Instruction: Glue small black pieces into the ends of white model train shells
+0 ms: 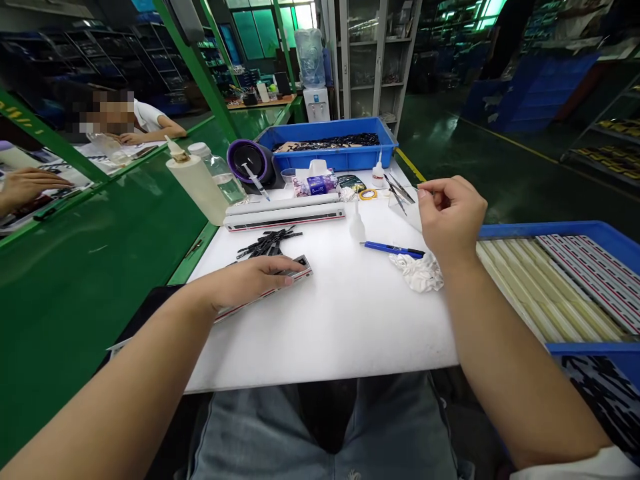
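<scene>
Our left hand [257,279] grips one slim bar [307,268], grey with a red line along its edge. Beyond that grip lie one heap of black strips [267,244] and two pale bars [285,219]. Our right hand [447,212] pinches closed, on what we cannot tell, beyond one tissue wad [417,273].

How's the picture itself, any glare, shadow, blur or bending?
Head view: bright white tabletop, soft shadow by the left hand; head view: dim shelves at upper left, far detail murky; head view: glaring window at upper right, sheen on the green floor; head view: green post leans, probably wide-angle distortion.
</scene>
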